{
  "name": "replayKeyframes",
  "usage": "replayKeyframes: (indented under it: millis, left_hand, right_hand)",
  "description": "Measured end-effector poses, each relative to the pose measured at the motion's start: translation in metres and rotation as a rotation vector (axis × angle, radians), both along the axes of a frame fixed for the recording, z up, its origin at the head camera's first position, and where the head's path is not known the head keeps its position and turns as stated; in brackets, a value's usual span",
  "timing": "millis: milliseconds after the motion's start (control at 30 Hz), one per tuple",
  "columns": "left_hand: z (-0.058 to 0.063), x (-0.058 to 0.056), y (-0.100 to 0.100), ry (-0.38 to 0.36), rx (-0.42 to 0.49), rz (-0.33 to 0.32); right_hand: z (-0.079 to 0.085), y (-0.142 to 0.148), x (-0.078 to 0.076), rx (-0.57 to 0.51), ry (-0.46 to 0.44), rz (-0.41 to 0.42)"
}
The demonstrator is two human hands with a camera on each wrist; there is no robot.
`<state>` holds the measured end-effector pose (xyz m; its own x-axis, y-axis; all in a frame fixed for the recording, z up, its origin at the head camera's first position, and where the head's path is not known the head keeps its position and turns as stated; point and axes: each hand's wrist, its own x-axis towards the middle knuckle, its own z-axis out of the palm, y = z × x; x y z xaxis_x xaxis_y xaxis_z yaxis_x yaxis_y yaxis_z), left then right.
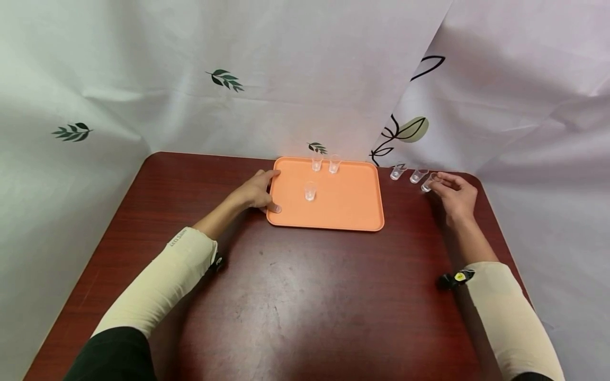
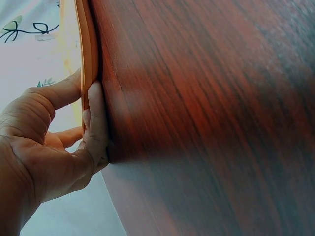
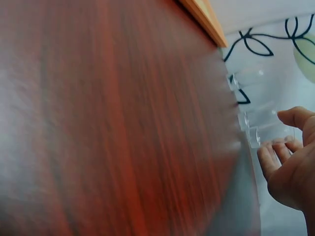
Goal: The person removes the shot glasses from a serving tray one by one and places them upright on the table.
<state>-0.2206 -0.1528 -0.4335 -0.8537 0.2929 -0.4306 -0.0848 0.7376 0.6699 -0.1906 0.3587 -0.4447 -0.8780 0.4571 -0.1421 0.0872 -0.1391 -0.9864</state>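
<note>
An orange tray (image 1: pixel 333 211) lies at the back of the table with 3 small clear plastic cups on it. Two of them, a cup (image 1: pixel 316 162) and another cup (image 1: pixel 334 164), are by its far rim; a third cup (image 1: pixel 310 191) stands left of its middle. My left hand (image 1: pixel 259 189) grips the tray's left edge, with fingers on both sides of the rim in the left wrist view. To the right of the tray, my right hand (image 1: pixel 457 198) pinches a clear cup (image 1: pixel 427 183) between thumb and fingers. Beside it stand a cup (image 1: pixel 418 176) and another cup (image 1: pixel 398 171).
The dark red-brown wooden table (image 1: pixel 305 296) stretches in front of the tray. A pale curtain (image 1: pixel 267 116) with leaf prints hangs along the table's back and sides.
</note>
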Motion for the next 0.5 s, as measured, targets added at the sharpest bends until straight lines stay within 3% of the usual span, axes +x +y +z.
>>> replayKeyframes:
  millis: [267,500]
  left_hand:
    - [-0.001,0.001,0.000,0.006,-0.007,-0.006]
    - [0.000,0.000,0.000,0.010,-0.008,-0.007]
  right_hand:
    - [-0.002,0.012,-0.010,-0.104,-0.019,-0.038]
    - [-0.002,0.014,-0.017,-0.073,-0.039,-0.061]
